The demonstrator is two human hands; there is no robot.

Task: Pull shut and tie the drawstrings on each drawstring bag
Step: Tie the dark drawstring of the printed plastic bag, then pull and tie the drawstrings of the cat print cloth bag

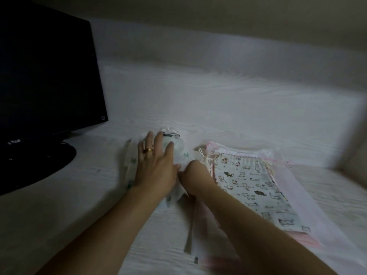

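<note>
I am pressing my left hand [155, 165], fingers spread, on a cinched bag [178, 149] at frame centre; my right hand [195, 178] is curling, grip unclear. The cat-print bag [256, 187] stack to the right looks untied. The monitor [45, 76] logo is unreadable.

right hand [193, 176] fingers hidden, its grip unclear, monitor [45, 76] cut off at left edge
</note>
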